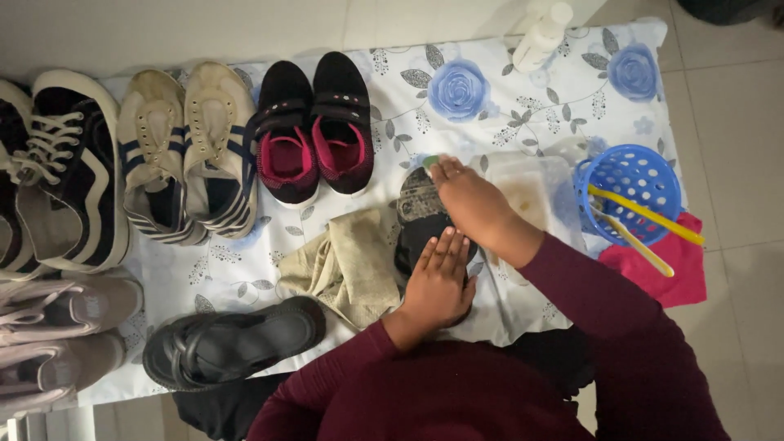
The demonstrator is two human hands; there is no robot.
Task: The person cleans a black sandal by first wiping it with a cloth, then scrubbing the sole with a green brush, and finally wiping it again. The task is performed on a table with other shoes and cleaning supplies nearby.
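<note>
- On the flowered cloth [490, 98], the left hand [438, 282] lies flat, fingers spread, pressing a black sandal [418, 214] turned sole-up.
- Right hand [469, 200] curls closed around a small green-tipped brush [430, 161] at the sandal's toe.
- Crumpled beige rag [347, 261] touches the sandal; round blue perforated basket [629, 175] sits well apart.

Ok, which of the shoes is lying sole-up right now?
The dark shoe under both hands, mid-cloth: its grimy sole faces up, left hand pressing its heel end, right hand at the toe end. All other shoes sit upright.

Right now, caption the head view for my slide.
Left hand steadies an upturned black sandal while the right hand scrubs its sole.
</note>
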